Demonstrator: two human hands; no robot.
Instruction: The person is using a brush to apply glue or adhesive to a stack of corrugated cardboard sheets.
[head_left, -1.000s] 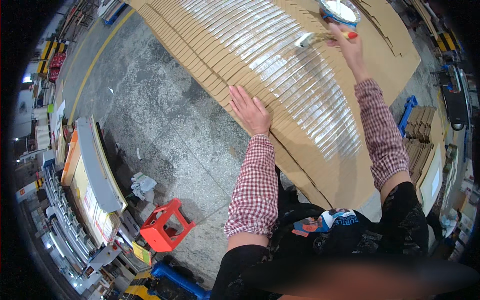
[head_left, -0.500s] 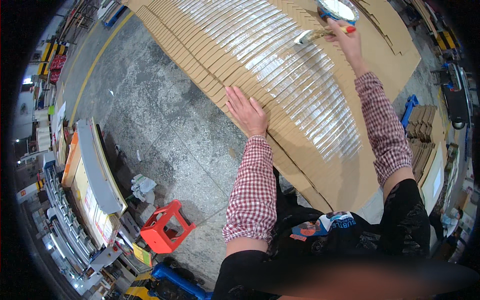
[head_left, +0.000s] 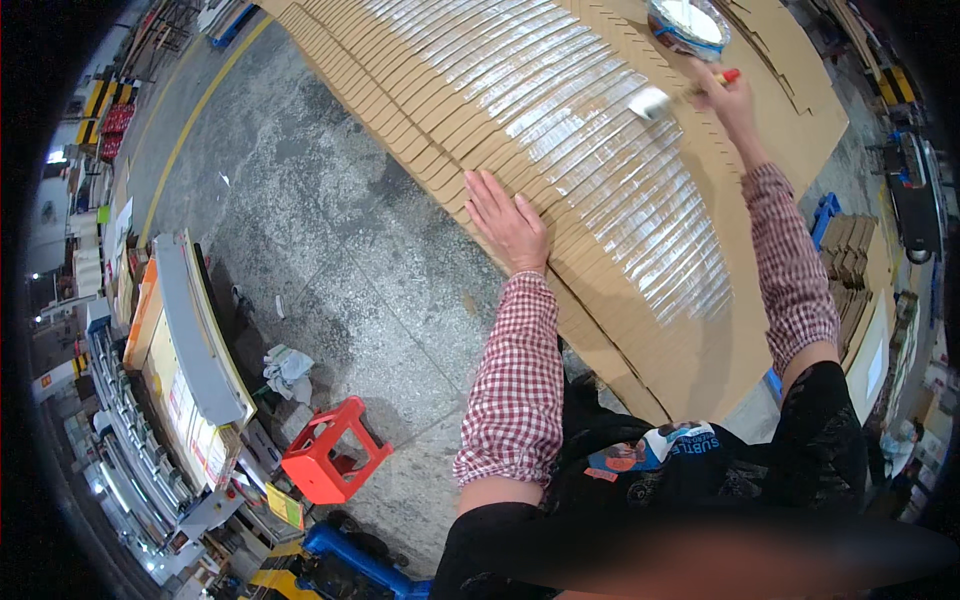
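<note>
My right hand (head_left: 732, 103) grips a paintbrush (head_left: 690, 94) with a red-tipped handle. Its white, wet bristles are blurred above the fanned-out cardboard sheets (head_left: 600, 270), and I cannot tell whether they touch. A curved band of shiny white coating (head_left: 560, 120) runs along the overlapping sheet edges. My left hand (head_left: 510, 225) lies flat on the near-left edges of the sheets, fingers stretched out, holding nothing. Just beyond my right hand, a round tub (head_left: 690, 25) of white liquid with a blue band around it sits on the cardboard.
A red plastic stool (head_left: 335, 450) stands on the concrete floor at the lower left. Behind it are a crumpled cloth (head_left: 288, 372) and a leaning stack of boards (head_left: 195, 340). More folded cardboard (head_left: 850, 250) is piled at the right, beside a blue metal frame (head_left: 825, 215).
My right hand and the brush have moved right and slightly nearer, with the bristles now blurred. My left hand stays flat on the cardboard; the whole view has shifted slightly.
</note>
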